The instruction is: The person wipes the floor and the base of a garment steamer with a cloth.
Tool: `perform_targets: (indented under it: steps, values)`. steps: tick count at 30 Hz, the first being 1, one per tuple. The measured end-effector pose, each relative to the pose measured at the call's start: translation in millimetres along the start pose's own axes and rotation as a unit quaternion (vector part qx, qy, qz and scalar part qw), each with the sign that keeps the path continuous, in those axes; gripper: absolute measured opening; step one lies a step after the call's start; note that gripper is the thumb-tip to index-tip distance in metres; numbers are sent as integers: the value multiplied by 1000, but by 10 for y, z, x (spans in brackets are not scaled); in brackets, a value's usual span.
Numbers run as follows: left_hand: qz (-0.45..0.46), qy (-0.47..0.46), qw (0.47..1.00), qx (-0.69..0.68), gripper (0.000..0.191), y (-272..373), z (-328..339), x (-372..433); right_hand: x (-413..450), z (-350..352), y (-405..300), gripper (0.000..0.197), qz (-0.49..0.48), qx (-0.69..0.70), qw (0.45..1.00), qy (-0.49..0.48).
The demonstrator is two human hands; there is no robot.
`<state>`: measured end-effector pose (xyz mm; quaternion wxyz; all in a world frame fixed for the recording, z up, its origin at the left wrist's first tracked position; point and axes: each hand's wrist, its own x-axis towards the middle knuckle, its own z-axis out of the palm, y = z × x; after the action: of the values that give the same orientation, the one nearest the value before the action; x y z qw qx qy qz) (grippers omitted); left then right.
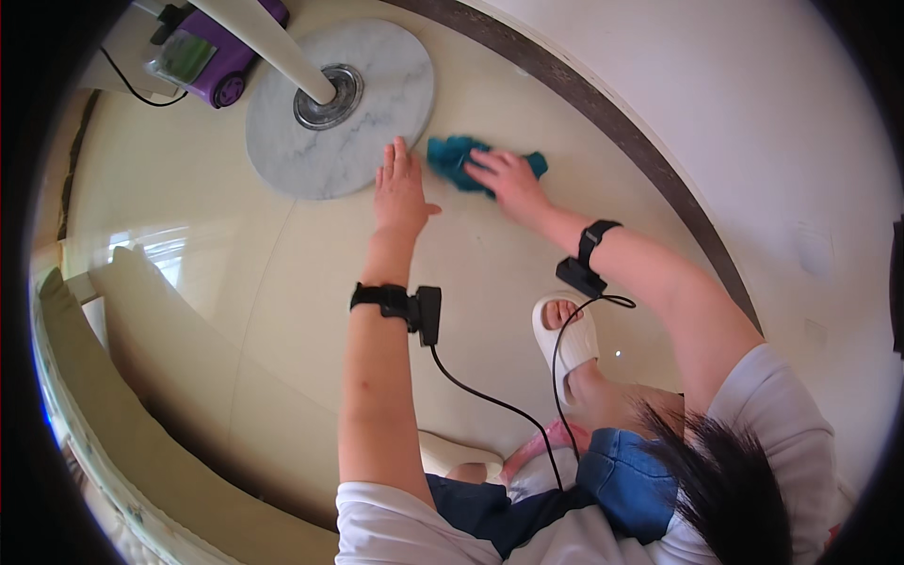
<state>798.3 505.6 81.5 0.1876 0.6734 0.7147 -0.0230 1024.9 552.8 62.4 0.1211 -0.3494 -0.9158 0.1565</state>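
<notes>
Pressed on a crumpled teal cloth (448, 161) is my right hand (510, 182), its fingers spread over the cloth's right part. The cloth lies on the glossy beige tile floor (318, 282), just right of a round marble base (395, 78). My left hand (402, 187) reaches forward with its fingertips over or against the near right edge of that base. Nothing is held in the left hand; its thumb points away from the fingers. Whether the left fingertips touch the marble, I cannot tell.
A white pole (275, 46) rises from the base's metal collar (353, 99). Behind stands a purple wheeled appliance (224, 67) with a black cord. A dark skirting strip (607, 106) follows the white wall (763, 141). Olive upholstered furniture (134, 431) borders the left. Cables run from both wrist straps.
</notes>
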Motion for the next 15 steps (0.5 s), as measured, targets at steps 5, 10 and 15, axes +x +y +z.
perform_targets:
  steps: [5, 10, 15]
  values:
    - [38, -1, 997, -74, 82, 177, -7, -324, -786, 121, -518, 62, -95, 53, 983, -146]
    - [36, -94, 983, -151, 66, 244, 73, -797, -930, 73, -725, 47, -101, 153, 968, -171]
    - [-67, -60, 920, -382, 55, 71, 312, -877, -595, -87, -811, 39, -29, 224, 974, 14]
